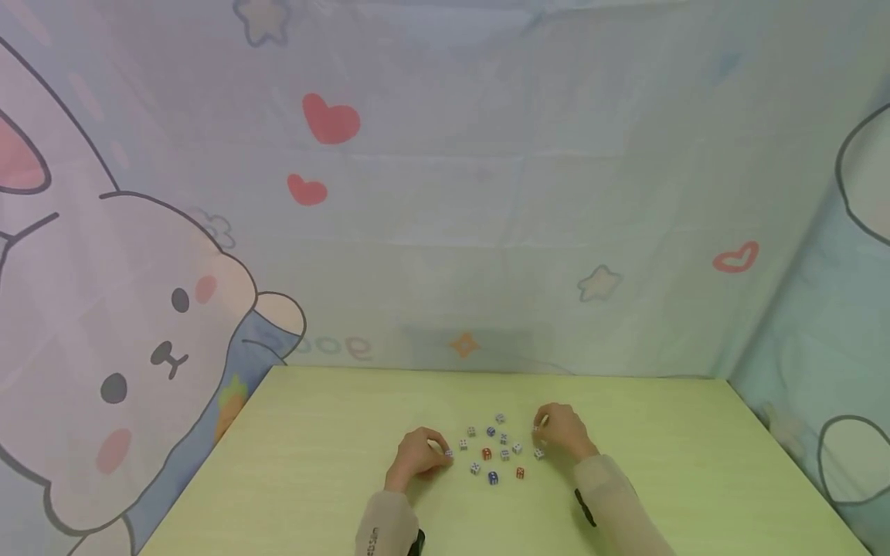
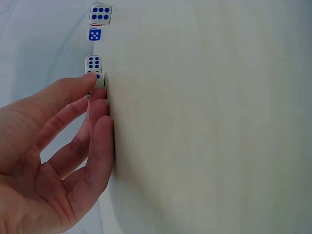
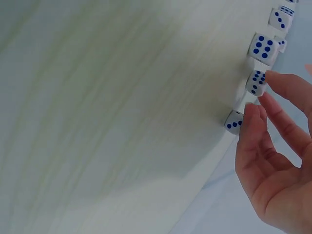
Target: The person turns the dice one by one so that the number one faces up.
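My left hand (image 1: 419,454) is at the left side of a loose group of dice and pinches a white die (image 2: 100,79) with blue pips between thumb and fingertips. Across the group, the right hand (image 1: 560,429) has its thumb and a finger at opposite sides of another white die (image 3: 256,83), pinching it close to the tabletop. A further white die (image 3: 234,122) sits beside the right fingertips. Between the hands lie several white dice, a red die (image 1: 487,453), a second red die (image 1: 520,472), a blue die (image 1: 493,478) and another blue die (image 1: 490,431).
The dice lie on a pale yellow-green table (image 1: 313,432). Behind it hangs a printed cloth (image 1: 445,193) with hearts, stars and a large rabbit figure at the left. The cloth continues along the right side of the table.
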Action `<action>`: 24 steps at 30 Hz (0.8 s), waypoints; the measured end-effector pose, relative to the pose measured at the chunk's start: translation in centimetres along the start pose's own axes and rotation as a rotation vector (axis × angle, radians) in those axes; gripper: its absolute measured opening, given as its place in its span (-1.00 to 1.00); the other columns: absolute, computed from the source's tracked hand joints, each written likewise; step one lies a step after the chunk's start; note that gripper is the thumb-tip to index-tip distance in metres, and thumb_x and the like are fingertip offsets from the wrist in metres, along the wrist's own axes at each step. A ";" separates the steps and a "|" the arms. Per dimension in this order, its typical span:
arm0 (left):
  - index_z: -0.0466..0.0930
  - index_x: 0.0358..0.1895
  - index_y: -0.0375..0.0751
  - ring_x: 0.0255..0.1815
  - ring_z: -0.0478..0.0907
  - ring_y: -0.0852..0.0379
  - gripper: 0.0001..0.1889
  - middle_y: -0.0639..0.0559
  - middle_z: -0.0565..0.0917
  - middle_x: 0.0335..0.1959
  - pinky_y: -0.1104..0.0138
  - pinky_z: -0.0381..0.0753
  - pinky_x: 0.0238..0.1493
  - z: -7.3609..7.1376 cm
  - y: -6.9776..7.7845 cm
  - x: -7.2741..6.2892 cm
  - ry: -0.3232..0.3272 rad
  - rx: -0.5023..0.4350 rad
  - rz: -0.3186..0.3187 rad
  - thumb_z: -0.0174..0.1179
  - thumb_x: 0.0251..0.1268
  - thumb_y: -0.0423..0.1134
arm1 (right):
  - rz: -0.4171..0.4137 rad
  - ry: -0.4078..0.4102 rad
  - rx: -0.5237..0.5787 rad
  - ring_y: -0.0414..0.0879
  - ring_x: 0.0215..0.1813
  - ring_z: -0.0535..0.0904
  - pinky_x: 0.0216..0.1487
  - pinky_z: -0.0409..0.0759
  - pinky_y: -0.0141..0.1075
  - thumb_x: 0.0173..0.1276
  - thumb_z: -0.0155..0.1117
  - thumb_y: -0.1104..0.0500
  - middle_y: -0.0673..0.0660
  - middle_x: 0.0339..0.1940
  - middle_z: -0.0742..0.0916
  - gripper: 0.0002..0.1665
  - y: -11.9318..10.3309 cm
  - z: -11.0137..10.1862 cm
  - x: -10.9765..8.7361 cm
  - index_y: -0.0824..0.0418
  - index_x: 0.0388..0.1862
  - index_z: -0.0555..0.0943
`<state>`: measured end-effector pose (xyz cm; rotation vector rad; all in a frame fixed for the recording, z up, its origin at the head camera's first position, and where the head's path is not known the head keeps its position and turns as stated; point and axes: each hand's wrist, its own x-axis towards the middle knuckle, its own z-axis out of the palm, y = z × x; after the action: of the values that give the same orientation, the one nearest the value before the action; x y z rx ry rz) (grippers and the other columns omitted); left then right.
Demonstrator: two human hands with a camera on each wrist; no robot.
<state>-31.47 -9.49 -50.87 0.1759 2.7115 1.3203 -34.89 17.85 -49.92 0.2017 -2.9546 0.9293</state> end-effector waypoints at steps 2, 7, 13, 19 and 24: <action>0.63 -0.45 -0.23 -0.76 0.42 0.21 -0.89 -0.03 0.61 -0.69 0.39 0.51 -0.71 0.0 0.0 -0.1 0.001 -0.001 0.005 0.33 -0.08 -0.29 | 0.010 -0.006 0.052 -0.14 -0.48 0.54 -0.48 0.52 -0.31 0.02 0.30 0.27 0.12 -0.47 0.67 -0.85 0.0 0.0 0.0 0.30 -0.38 0.61; 0.63 -0.45 -0.23 -0.76 0.42 0.21 -0.90 -0.04 0.61 -0.68 0.38 0.51 -0.71 0.0 0.1 -0.2 0.002 -0.002 0.013 0.33 -0.07 -0.30 | 0.045 -0.026 0.099 -0.13 -0.46 0.57 -0.43 0.56 -0.29 0.05 0.30 0.25 0.15 -0.41 0.68 -0.80 0.2 -0.3 -0.1 0.34 -0.33 0.62; 0.63 -0.45 -0.23 -0.75 0.43 0.21 -0.90 -0.04 0.61 -0.68 0.38 0.51 -0.71 0.0 0.1 -0.3 -0.003 -0.003 0.003 0.32 -0.06 -0.30 | 0.058 -0.034 0.029 -0.12 -0.41 0.55 -0.43 0.52 -0.27 0.05 0.31 0.18 0.10 -0.39 0.69 -0.82 0.5 -0.3 -0.1 0.24 -0.36 0.64; 0.63 -0.46 -0.21 -0.75 0.43 0.21 -0.90 -0.03 0.61 -0.68 0.38 0.51 -0.71 0.0 0.1 -0.2 0.003 -0.001 -0.007 0.33 -0.06 -0.30 | 0.034 -0.014 0.019 -0.15 -0.48 0.51 -0.51 0.45 -0.31 0.04 0.31 0.18 0.05 -0.48 0.66 -0.89 0.4 -0.2 -0.2 0.16 -0.42 0.62; 0.62 -0.46 -0.20 -0.76 0.43 0.21 -0.91 -0.01 0.60 -0.69 0.38 0.51 -0.71 0.0 0.2 -0.2 0.003 0.003 -0.009 0.33 -0.07 -0.29 | -0.008 0.018 -0.014 -0.15 -0.51 0.48 -0.56 0.41 -0.32 0.01 0.34 0.19 0.03 -0.52 0.64 -0.90 0.4 0.0 -0.2 0.12 -0.50 0.57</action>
<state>-31.28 -9.41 -50.71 0.1617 2.7139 1.3156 -34.74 18.17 -50.16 0.2029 -2.9409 0.9041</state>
